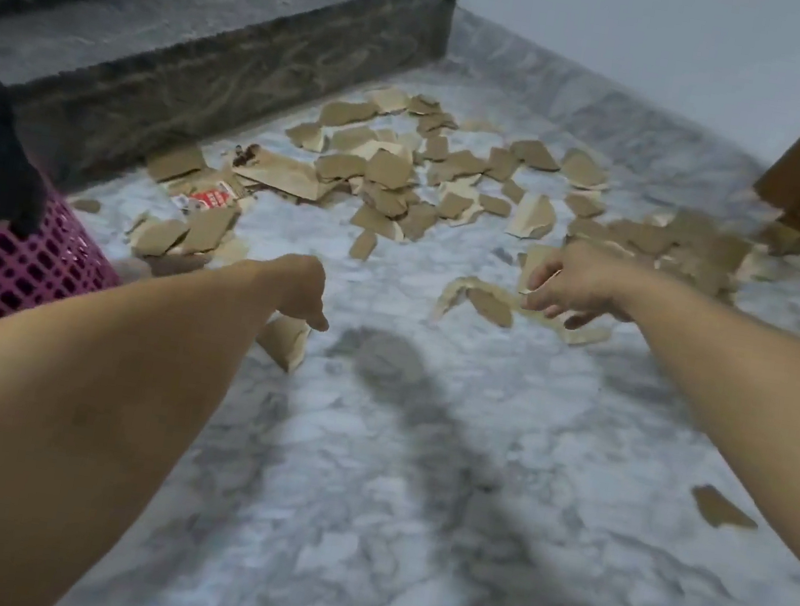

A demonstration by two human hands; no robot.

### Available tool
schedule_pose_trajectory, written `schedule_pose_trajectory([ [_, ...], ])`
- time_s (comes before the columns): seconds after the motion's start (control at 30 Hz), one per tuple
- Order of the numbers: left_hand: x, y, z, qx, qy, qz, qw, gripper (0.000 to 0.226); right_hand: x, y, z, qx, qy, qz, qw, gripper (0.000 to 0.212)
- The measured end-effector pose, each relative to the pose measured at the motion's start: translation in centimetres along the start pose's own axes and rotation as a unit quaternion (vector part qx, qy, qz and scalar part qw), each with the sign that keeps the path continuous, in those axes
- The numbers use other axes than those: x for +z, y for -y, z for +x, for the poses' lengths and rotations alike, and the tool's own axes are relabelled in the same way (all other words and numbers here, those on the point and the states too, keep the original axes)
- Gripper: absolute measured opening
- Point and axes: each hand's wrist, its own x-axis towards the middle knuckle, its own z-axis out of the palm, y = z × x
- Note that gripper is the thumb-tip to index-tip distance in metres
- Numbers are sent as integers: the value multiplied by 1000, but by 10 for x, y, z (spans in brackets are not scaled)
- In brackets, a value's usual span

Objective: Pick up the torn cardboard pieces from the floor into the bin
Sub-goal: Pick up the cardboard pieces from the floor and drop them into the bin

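The pink bin (4,264) is cut off at left; left hand (304,288) grips a cardboard scrap (285,343), blurred right hand (579,288) pinches a pale piece (536,270).

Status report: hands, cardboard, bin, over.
Left hand grips torn brown cardboard piece. Right hand pinches pale cardboard scrap. Many torn pieces litter marble floor; pink lattice plastic bin at left.

The marble floor (408,511) (grey-white, veined) carries torn cardboard pieces (391,172) scattered near the step (219,42), one stray scrap (720,509) well apart, and a pink bin (4,264) at left.
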Motion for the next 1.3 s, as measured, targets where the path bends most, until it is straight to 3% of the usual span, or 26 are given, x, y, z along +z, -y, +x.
schedule_pose_trajectory([
  [0.17, 34, 7, 7, -36, 20, 31, 999, 55, 17, -59, -15, 39, 10, 10, 999, 31],
  [0.3, 53, -2, 28, -53, -56, 34, 996, 73, 29, -91, -15, 69, -10, 0, 998, 26],
  [0.43, 72, -5, 40, -117, -48, -6, 992, 83, 35, -112, -20, 94, -9, -68, 993, 20],
  [0.57, 84, -9, 45, -122, 0, -66, 990, 77, 35, -148, -26, 136, -2, -178, 975, 49],
  [0.67, 95, -18, 45, -122, -47, -3, 991, 71, 33, -181, -38, 193, -5, -226, 955, 57],
  [0.9, 105, -32, 50, -172, -100, -62, 978, 59, 38, -230, -54, 266, -23, -213, 940, 55],
  [1.03, 106, -28, 46, -278, -114, -104, 948, 64, 35, -232, -52, 274, -40, -201, 940, 30],
  [1.17, 105, -25, 44, -256, -90, -176, 946, 66, 37, -230, -44, 264, -68, -190, 943, 37],
  [1.3, 105, -33, 42, -221, -108, -183, 952, 47, 35, -226, -42, 244, -69, -166, 953, 31],
])
